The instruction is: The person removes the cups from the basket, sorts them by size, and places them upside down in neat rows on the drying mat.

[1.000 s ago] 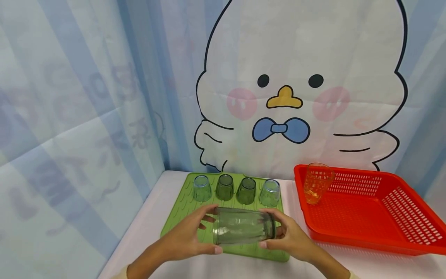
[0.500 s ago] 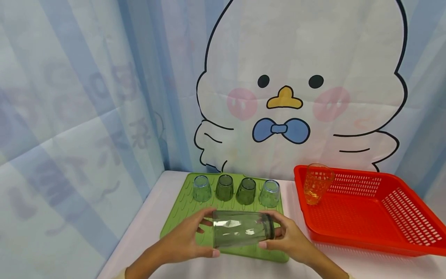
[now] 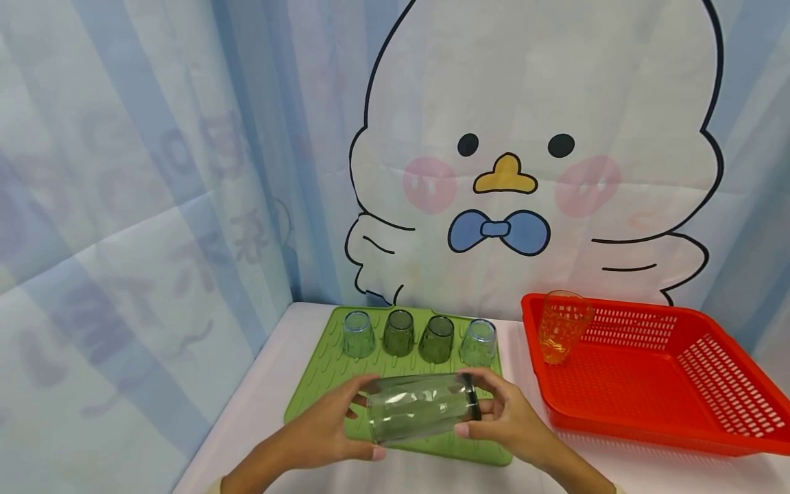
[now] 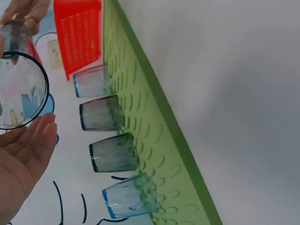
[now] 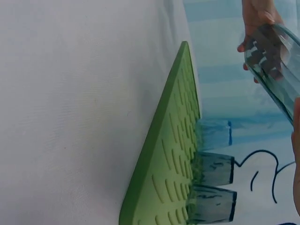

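Note:
A tall clear greenish drinking glass (image 3: 422, 408) lies on its side in the air above the green mat (image 3: 327, 374). My left hand (image 3: 324, 429) holds its mouth end between thumb and fingers, the fingers fairly straight in the left wrist view, close by the round rim (image 4: 47, 86). At the dark, thick base my right hand (image 3: 515, 422) grips the glass, thumb in front and fingers behind. The mouth end sits a little lower in the head view than the base. Much of the right hand is out of the right wrist view.
Several small tumblers stand upside down in a row along the mat's back, among them a dark green tumbler (image 3: 436, 339) and a bluish one (image 3: 478, 343). A red basket (image 3: 648, 412) on the right holds an amber glass (image 3: 563, 326). A printed curtain (image 3: 494, 103) hangs behind the white table.
The glass has tilted in my hands: its mouth end has dropped and shifted left, and its base has moved slightly left. Both hands have shifted a little; the tumblers and basket stay put.

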`<state>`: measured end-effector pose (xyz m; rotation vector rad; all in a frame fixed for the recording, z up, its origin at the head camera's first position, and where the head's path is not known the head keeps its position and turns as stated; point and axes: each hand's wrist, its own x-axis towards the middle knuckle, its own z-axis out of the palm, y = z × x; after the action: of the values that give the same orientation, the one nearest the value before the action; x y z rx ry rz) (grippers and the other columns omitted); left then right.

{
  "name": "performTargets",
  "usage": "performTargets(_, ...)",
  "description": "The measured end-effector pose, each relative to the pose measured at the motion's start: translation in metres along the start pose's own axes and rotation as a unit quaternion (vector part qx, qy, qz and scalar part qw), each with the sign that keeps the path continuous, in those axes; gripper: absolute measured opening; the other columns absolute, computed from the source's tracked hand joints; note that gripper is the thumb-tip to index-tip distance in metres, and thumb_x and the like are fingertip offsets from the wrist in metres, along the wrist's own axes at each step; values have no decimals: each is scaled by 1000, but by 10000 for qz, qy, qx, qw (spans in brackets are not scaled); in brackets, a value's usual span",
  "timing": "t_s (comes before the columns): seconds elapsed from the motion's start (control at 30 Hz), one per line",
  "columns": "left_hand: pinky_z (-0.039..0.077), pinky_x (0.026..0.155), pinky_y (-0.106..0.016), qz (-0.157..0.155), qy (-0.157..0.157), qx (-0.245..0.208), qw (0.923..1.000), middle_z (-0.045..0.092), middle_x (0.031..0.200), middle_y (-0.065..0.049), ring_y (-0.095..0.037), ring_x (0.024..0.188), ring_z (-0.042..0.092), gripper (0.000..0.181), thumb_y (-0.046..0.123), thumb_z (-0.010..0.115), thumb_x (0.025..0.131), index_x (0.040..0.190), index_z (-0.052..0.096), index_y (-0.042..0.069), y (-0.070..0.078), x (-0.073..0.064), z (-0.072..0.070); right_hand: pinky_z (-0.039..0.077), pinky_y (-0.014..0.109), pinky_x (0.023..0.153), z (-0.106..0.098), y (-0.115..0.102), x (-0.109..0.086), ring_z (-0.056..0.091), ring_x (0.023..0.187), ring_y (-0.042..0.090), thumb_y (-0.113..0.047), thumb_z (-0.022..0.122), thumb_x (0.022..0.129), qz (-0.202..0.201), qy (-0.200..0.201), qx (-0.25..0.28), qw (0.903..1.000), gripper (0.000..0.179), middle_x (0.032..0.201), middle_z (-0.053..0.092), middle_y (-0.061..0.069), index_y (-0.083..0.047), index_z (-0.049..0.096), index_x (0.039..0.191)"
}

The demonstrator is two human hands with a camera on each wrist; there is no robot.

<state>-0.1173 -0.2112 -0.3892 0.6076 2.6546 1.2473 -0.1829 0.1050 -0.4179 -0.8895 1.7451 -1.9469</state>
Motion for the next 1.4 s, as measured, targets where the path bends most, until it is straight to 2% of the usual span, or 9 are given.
performTargets(0.3,53,92,-33,-306,-235,-87,9992,50,143,-7,-27,121,59,96,45,82,82,155,30,9,-8,1,1,61,41,76,2,-1,4,74,94,29,6,75,83,-136,-24,25,9999,63,124,55,13,5,44,137)
performTargets(0.47,54,91,-33,-314,-309,-45,9990,50,144,-8,-26,121,59,97,48,80,83,156,29,10,-12,1,-1,61,42,77,2,-2,6,74,95,28,5,75,84,-141,-24,45,9999,62,126,55,13,2,46,138)
performTargets(0.6,53,94,-36,-293,-414,62,9987,49,145,-8,-27,124,57,97,48,78,85,157,26,8,-17,1,-5,62,40,73,2,-3,9,74,89,25,3,76,84,-140,102,-182,9997,62,128,55,10,1,46,138)
performTargets(0.8,52,96,-45,-479,-600,106,9970,50,144,-13,-32,125,56,90,41,76,89,156,28,5,-29,2,-15,62,39,69,0,-4,13,71,80,22,2,77,83,-39,335,-535,9980,65,128,52,11,1,45,139)
performTargets(1.0,53,93,-48,-491,-510,318,9970,57,136,-16,-34,119,59,73,39,73,92,146,44,0,-44,2,-24,62,35,68,0,-6,17,65,75,19,-2,79,83,255,464,-814,9953,66,131,46,18,-3,46,140)
performTargets(1.17,53,91,-50,-451,-380,400,9975,62,127,-17,-34,112,62,66,39,73,92,138,52,-3,-57,1,-31,61,35,66,2,-7,23,65,69,17,-4,79,82,291,370,-868,9951,67,138,41,26,-6,47,141)
performTargets(1.4,55,84,-41,-387,-244,710,9964,65,120,-16,-32,102,64,62,40,73,92,132,57,-5,-83,1,-40,62,37,73,8,-9,34,73,79,26,-6,81,82,360,231,-914,9949,68,135,43,28,-8,48,141)
